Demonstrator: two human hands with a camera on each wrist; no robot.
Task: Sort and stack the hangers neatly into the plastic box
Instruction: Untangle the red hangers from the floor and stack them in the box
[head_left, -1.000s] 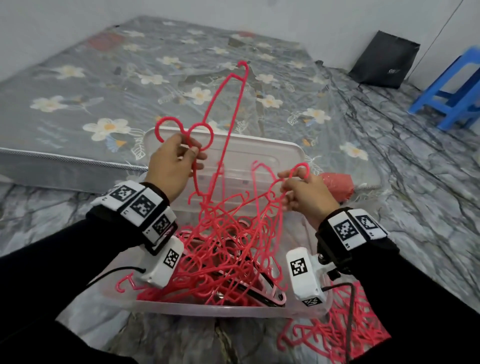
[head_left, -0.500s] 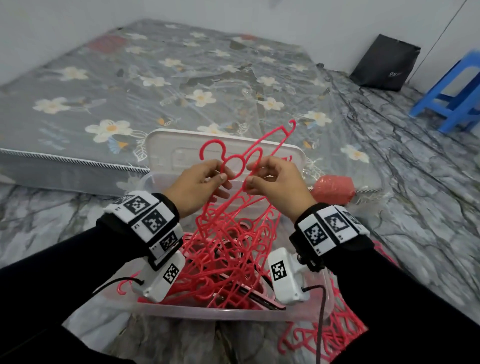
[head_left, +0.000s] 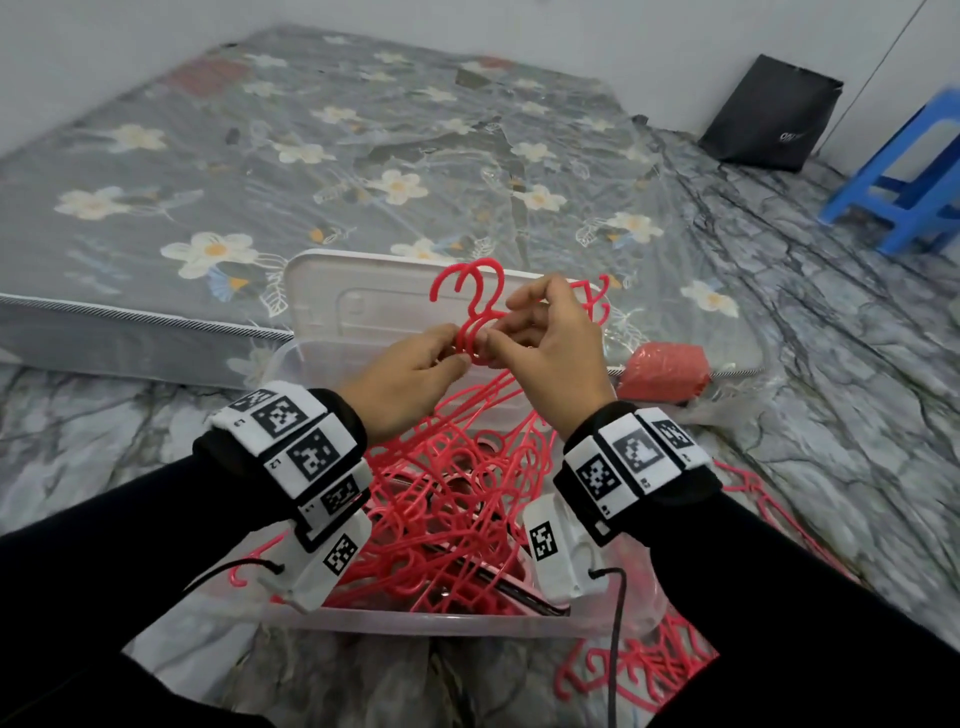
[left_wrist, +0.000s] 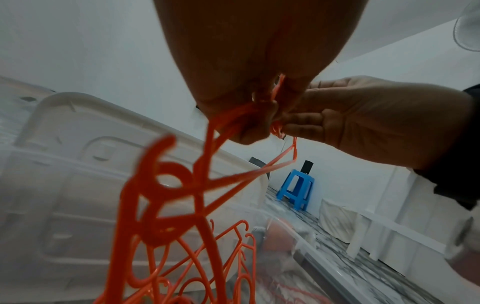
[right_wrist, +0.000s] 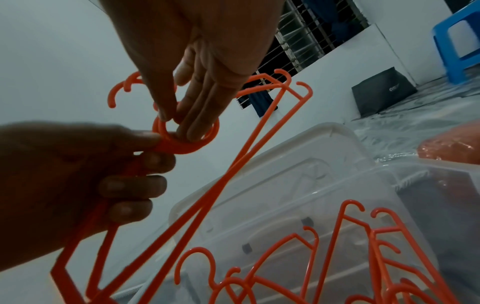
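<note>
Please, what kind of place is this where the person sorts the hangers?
Probably a simply furnished bedroom at home. A flowered mattress wrapped in clear plastic lies on the marble-pattern floor, with a blue plastic stool by the white wall and a barred window.

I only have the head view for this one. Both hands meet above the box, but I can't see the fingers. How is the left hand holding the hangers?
Observer: In the right wrist view, the left hand has its thumb on the ring of the held hangers and its fingers curled round the neck below.
Operator: And the right hand?
Observer: There the right hand has fingertips poked into that ring.
Operator: Is it one hanger or more?
Observer: At least two; two arm ends lie side by side.
Operator: Anything behind me?
Observer: A barred window.
</note>
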